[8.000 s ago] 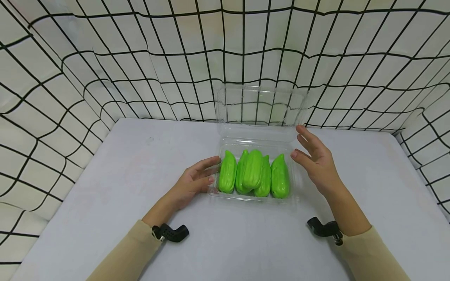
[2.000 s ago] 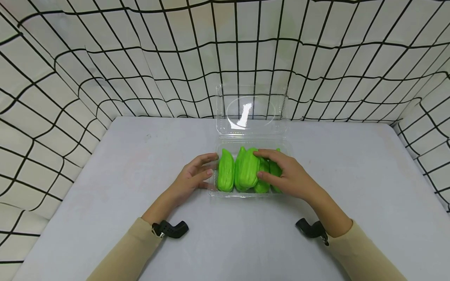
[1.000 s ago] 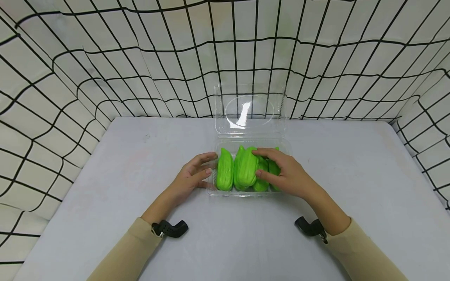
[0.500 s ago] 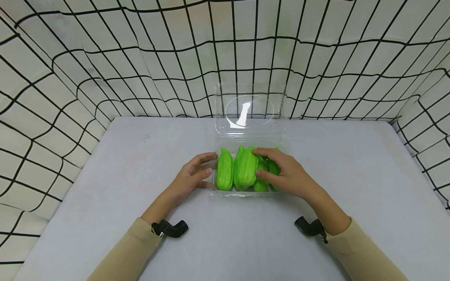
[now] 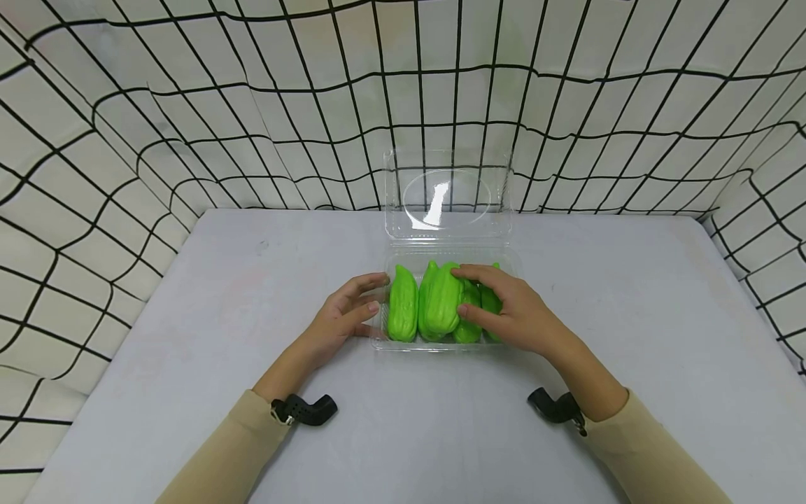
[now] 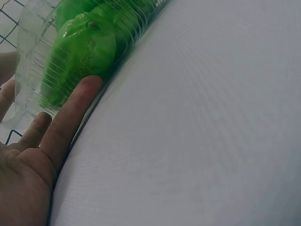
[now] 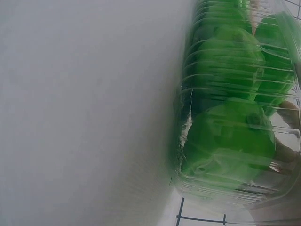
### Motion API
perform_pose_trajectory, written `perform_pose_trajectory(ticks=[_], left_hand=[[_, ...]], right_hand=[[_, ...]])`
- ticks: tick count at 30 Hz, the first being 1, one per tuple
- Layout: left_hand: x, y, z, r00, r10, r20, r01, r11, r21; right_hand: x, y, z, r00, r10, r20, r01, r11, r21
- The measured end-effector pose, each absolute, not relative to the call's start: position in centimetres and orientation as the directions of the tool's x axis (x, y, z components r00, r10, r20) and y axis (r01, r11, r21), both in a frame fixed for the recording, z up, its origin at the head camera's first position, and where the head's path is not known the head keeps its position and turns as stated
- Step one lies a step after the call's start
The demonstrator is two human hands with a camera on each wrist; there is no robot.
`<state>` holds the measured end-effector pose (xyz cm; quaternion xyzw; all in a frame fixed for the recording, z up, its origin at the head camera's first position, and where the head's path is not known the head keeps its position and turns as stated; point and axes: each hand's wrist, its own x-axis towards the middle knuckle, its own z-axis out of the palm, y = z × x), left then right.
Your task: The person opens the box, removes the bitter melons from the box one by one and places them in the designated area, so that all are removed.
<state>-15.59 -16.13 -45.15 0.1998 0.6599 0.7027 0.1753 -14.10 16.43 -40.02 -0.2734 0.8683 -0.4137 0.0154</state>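
Observation:
A clear plastic clamshell box [image 5: 511, 260] stands on the grey table with its lid [image 5: 447, 196] upright at the back. Several bright green ridged gourds [image 5: 403, 306] lie side by side in its tray; one [image 5: 443, 301] lies on top of the others. My right hand [image 5: 504, 308] lies over the gourds, its fingers and thumb curled round the top one. My left hand [image 5: 345, 318] rests with straight fingers against the tray's left wall. In the left wrist view a finger [image 6: 70, 120] touches the tray [image 6: 33, 56]. The right wrist view shows the gourds [image 7: 230, 136] through the tray wall.
The grey table [image 5: 214, 336] is walled on three sides by white cloth with a black grid [image 5: 189, 105]. Black wrist mounts [image 5: 305, 411] sit on both beige sleeves.
Since 8 s ago my right hand has come down from beside the box onto the gourds. Over the last second nothing has visibly moved.

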Motion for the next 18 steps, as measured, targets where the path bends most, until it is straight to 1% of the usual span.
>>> perform_pose_trajectory(ticks=[18], left_hand=[[-15.62, -16.09, -45.15, -0.861, 0.507, 0.045, 0.007, -0.077, 0.997]], right_hand=[[-14.12, 16.43, -39.9, -0.853, -0.484, 0.195, -0.458, 0.517, -0.723]])
